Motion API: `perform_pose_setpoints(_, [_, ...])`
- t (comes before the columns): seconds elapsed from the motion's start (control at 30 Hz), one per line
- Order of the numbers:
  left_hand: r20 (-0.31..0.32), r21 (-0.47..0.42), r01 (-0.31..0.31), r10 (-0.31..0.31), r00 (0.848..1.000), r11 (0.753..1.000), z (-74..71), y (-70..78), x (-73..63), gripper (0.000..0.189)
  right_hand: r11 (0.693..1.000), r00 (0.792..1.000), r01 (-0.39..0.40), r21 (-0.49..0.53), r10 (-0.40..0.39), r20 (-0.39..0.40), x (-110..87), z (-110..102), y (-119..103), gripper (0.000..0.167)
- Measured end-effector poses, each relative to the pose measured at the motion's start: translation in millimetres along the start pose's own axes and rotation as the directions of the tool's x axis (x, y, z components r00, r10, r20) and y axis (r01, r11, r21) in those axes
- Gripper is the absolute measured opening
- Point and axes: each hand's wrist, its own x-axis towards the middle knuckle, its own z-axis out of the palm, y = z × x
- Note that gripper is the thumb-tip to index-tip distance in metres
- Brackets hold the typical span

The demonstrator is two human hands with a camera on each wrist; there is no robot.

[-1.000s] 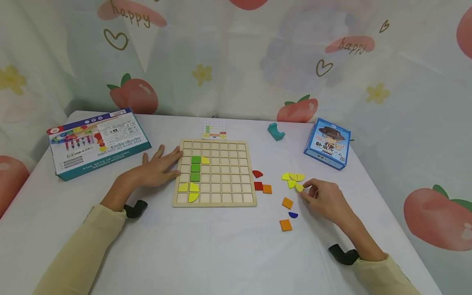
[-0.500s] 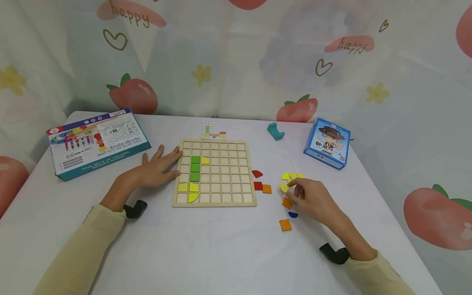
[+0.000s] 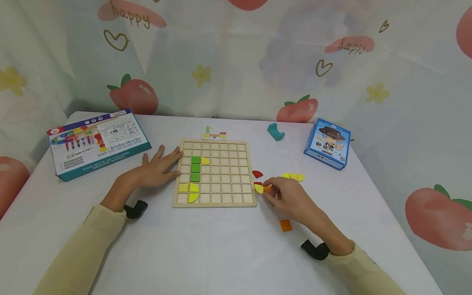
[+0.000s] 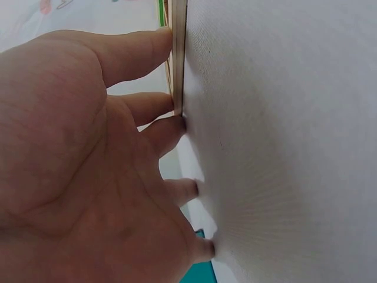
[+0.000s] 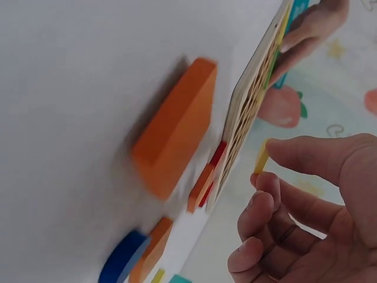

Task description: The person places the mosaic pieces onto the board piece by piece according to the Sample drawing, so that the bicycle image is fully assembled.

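The right hand (image 3: pixel 289 198) sits in the middle of the frame, and its fingers (image 5: pixel 277 177) pinch a yellow piece (image 3: pixel 259 189) just beside the right edge of the wooden board (image 3: pixel 214 201). The board lies flat on the white tabletop (image 3: pixel 206 250) and has many small square holes. In its left holes sit 3 green squares (image 3: pixel 195 168) in a line going up, and 4 yellow pieces (image 3: pixel 189 192) near them. The left hand (image 3: pixel 156 169) lies flat with fingers (image 4: pixel 147 50) spread, touching the board's left edge. Red pieces (image 3: pixel 257 174) and an orange square (image 3: pixel 285 225) lie loose near the right hand. A blue box (image 3: pixel 327 143) stands at the right, a long toy box (image 3: pixel 97 141) at the left.
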Motion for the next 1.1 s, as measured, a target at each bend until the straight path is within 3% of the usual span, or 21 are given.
perform_pose_setpoints(0.5, [-0.002,-0.005,-0.006,0.006,1.000,1.000,-0.6,-0.5,-0.5,0.075,0.980,0.981,0.193,0.051,-0.193,0.009,18.2,22.0,-42.7,0.025])
perform_pose_setpoints(0.8, [0.000,0.001,-0.004,0.004,1.000,1.000,-1.3,1.2,-0.6,0.075,0.969,0.969,0.246,0.029,-0.246,0.020,28.4,30.7,-69.9,0.022])
perform_pose_setpoints(1.1, [-0.002,0.002,0.005,-0.005,1.000,1.000,-1.7,2.4,-1.3,0.075,0.964,0.960,0.266,0.017,-0.266,0.084,39.9,43.0,-99.4,0.024])
